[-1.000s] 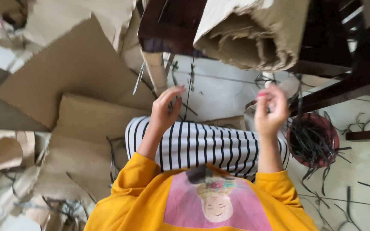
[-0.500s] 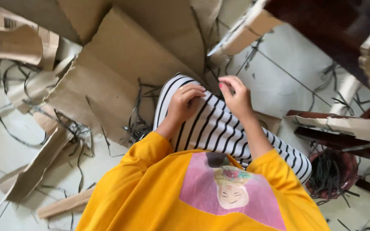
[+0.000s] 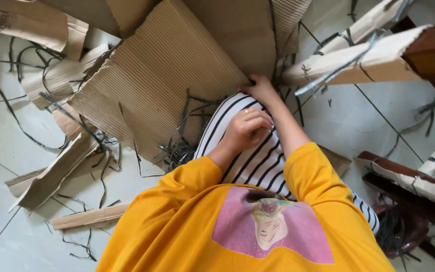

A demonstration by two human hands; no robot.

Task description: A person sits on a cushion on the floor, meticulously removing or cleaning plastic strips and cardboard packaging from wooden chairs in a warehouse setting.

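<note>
Seen from my remote feed off the head camera: a person in a yellow shirt (image 3: 187, 221) sits over a tiled floor (image 3: 21, 201) littered with torn cardboard and dark strips. I see the right hand (image 3: 260, 89) stretched forward, fingers curled over the near corner of a large corrugated cardboard sheet (image 3: 162, 80), gripping its edge just beyond the knee. The left hand (image 3: 245, 130) rests on the black-and-white striped trousers (image 3: 258, 156), loosely closed into a soft fist, a ring on one finger; I cannot tell whether anything lies inside it.

The corrugated sheet lies flat and slanted ahead of the lap, ribbed side up, its lower corner touching the striped leg. A tangle of dark strips (image 3: 179, 148) sits at that sheet's lower edge, beside the left knee. Folded cardboard offcuts (image 3: 51, 174) lie to the left on the tiles, and one narrow piece (image 3: 89, 217) rests near the left elbow. At upper right, a rolled cardboard bundle (image 3: 358, 63) bound with dark strips slants across the frame, near the right hand. Dark wooden furniture (image 3: 409, 194) and a round reddish basket (image 3: 404, 231) of strips sit at lower right.
</note>
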